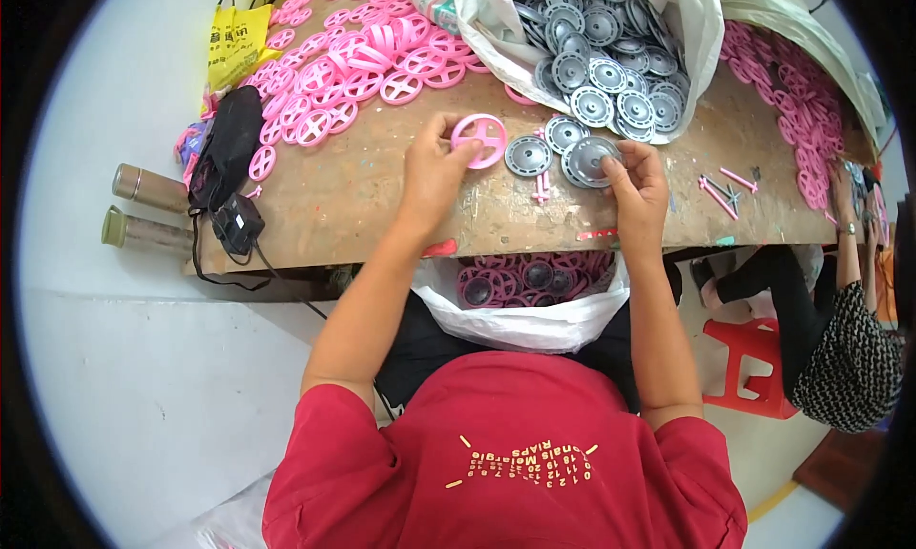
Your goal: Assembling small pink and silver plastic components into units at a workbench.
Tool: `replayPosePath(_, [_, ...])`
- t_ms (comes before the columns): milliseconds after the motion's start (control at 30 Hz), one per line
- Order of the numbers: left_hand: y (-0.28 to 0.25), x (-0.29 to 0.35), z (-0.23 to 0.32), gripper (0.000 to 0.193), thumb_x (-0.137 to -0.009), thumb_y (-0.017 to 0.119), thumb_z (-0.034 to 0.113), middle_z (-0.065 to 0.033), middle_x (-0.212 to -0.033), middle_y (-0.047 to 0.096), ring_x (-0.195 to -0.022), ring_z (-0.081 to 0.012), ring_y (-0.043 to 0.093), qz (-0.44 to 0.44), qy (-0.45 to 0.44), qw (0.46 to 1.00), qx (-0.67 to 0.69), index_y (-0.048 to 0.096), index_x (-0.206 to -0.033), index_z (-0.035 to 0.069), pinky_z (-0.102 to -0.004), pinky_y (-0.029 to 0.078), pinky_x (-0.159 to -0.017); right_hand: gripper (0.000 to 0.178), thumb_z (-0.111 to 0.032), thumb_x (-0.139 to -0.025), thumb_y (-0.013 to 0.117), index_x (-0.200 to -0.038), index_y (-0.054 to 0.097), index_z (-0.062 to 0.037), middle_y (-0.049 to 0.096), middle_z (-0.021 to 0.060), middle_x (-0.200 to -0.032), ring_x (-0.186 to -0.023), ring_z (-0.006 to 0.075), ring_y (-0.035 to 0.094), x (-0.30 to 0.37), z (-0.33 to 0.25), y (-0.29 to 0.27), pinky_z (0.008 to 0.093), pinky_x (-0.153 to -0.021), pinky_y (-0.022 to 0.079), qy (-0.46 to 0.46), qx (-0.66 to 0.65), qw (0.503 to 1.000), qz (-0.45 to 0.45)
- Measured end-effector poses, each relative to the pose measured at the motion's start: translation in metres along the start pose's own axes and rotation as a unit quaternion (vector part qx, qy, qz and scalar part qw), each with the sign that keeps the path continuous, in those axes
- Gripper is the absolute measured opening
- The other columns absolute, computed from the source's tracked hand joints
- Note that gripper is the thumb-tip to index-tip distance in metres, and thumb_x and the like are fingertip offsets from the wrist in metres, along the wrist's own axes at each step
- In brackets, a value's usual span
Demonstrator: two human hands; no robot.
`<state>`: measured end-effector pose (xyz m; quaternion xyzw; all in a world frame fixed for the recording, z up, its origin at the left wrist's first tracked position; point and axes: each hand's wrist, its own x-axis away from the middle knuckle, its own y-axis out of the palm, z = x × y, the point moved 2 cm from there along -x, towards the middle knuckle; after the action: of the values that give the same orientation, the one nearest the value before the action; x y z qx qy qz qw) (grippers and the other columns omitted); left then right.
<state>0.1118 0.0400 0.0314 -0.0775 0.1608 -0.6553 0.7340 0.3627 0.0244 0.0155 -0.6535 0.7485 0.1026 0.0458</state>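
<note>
Between its thumb and fingers, my left hand (434, 172) grips a pink spoked ring (480, 129), raised over the wooden table. To the right, my right hand (641, 191) pinches a grey wheel disc (586, 162) by its edge, thumb on top. A second grey disc (529, 156) lies between the hands, and another (566, 134) sits just behind it. Thin pink pegs (541, 188) poke out from beneath these discs. Part of what lies under the disc in my right hand is hidden.
A white sack (706, 34) of grey discs lies open at the back. Pink rings (315, 126) are heaped left, more (811, 172) at right. Loose pegs (718, 198) lie right of my hand. A white bag (534, 328) sits at my lap; another person's arm (847, 234) works far right.
</note>
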Motion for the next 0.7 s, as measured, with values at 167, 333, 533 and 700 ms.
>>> replayPosePath(167, [0.045, 0.042, 0.035, 0.028, -0.094, 0.058, 0.016, -0.0075, -0.106, 0.061, -0.087, -0.0139, 0.063, -0.067, -0.13, 0.929, 0.339, 0.053, -0.116, 0.0, -0.0297, 0.058, -0.075, 0.023, -0.006, -0.088, 0.063, -0.111, 0.056, -0.0049, 0.061, 0.0007, -0.093, -0.079, 0.0063, 0.057, 0.027, -0.019, 0.026, 0.0204, -0.065, 0.045, -0.008, -0.056, 0.998, -0.037])
replayPosePath(333, [0.056, 0.064, 0.04, 0.031, -0.099, 0.05, 0.023, -0.0066, -0.105, 0.063, -0.092, -0.0111, 0.061, -0.097, -0.063, 0.941, 0.319, 0.057, -0.118, 0.0, -0.0261, 0.051, -0.08, 0.024, -0.006, -0.087, 0.064, -0.111, 0.059, -0.0032, 0.06, 0.0005, -0.093, -0.071, 0.0049, 0.055, 0.038, -0.033, 0.026, 0.0187, -0.061, 0.045, -0.053, 0.095, 0.991, -0.072])
replayPosePath(533, [0.052, 0.075, 0.038, 0.032, -0.099, 0.049, 0.022, -0.01, -0.101, 0.064, -0.091, -0.0138, 0.061, -0.07, -0.021, 0.977, 0.2, 0.057, -0.118, -0.003, -0.0269, 0.049, -0.08, 0.024, -0.012, -0.091, 0.06, -0.112, 0.057, -0.0016, 0.06, 0.0006, -0.095, -0.072, 0.0046, 0.055, 0.042, -0.036, 0.023, 0.0192, -0.062, 0.045, 0.093, -0.036, 0.981, -0.167])
replayPosePath(700, [0.052, 0.08, 0.046, 0.028, -0.097, 0.049, 0.016, -0.0123, -0.099, 0.065, -0.091, -0.017, 0.062, -0.071, 0.072, 0.988, 0.116, 0.056, -0.118, -0.002, -0.0287, 0.048, -0.08, 0.021, -0.013, -0.091, 0.059, -0.11, 0.056, -0.0032, 0.061, 0.0008, -0.097, -0.076, 0.0052, 0.055, 0.046, -0.029, 0.015, 0.0195, -0.064, 0.046, 0.123, -0.046, 0.971, -0.201])
